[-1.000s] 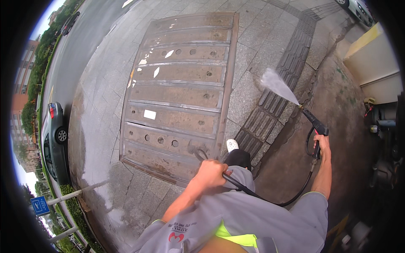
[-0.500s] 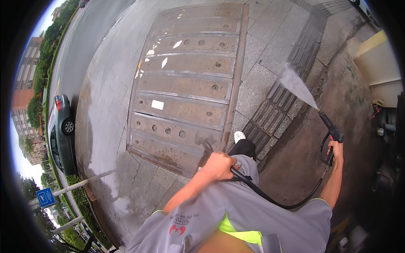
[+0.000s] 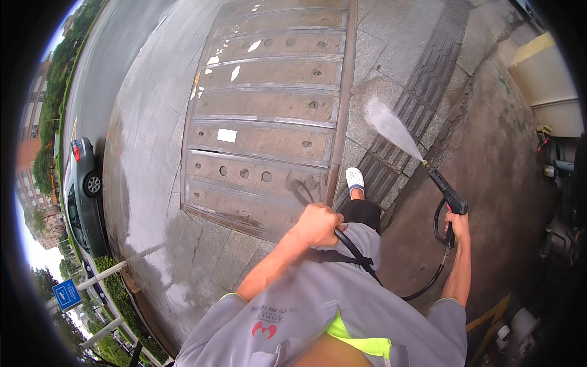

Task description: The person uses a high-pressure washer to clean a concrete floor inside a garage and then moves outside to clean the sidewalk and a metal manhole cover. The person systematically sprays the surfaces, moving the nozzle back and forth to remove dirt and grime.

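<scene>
My right hand [image 3: 458, 225] is closed round the grip of a black pressure washer gun [image 3: 447, 192], held out to my right. A white fan of spray [image 3: 391, 127] leaves its nozzle and reaches the paving beside the ribbed tactile strip [image 3: 422, 92]. From the gun's lower end a black hose [image 3: 431, 284] curves back past my waist. In front of my body, my left hand [image 3: 318, 226] grips this hose in a fist; part of it loops out beyond the knuckles. My foot in a white clog [image 3: 354, 179] is on the tactile strip.
A large brown metal cover [image 3: 263, 104] with raised seams lies ahead in the wet grey paving. On the left, a dark car [image 3: 85, 189] stands on the road near a blue sign [image 3: 66, 294] and a hedge [image 3: 122, 300]. A pale box-like cabinet [image 3: 547, 85] stands at right.
My right hand and the gun have swung left and slightly nearer. The spray has shifted left, off the tactile strip's far part onto paving by it. My clogged foot shows more fully.
</scene>
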Tool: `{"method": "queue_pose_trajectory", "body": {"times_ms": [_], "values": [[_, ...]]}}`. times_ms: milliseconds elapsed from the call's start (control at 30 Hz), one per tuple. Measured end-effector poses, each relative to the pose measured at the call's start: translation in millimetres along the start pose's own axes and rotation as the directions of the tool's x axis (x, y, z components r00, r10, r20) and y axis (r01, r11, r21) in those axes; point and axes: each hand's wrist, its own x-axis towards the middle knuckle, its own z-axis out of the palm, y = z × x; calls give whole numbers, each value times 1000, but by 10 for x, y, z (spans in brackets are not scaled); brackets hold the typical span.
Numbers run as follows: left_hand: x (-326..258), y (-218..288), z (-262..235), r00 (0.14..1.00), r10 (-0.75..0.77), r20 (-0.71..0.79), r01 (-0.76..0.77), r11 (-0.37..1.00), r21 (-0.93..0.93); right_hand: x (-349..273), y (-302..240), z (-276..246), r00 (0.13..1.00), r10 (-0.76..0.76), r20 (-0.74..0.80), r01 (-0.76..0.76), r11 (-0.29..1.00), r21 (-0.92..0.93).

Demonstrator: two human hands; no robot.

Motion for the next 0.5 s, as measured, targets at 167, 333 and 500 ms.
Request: {"method": "queue_pose_trajectory", "body": {"times_ms": [167,333,500], "values": [[-682,-115,134,990,41,-132,-45,998,-31,-452,-299,670,977,-177,115,182,983,-37],[-1213,-204,230,962,0,-273,-9,999,-33,-506,-524,675,964,-266,11,266,960,-89],[-1634,-463,77,921,-132,-366,123,991,-47,-383,-911,628,953,-231,-197,217,972,-90]]}}
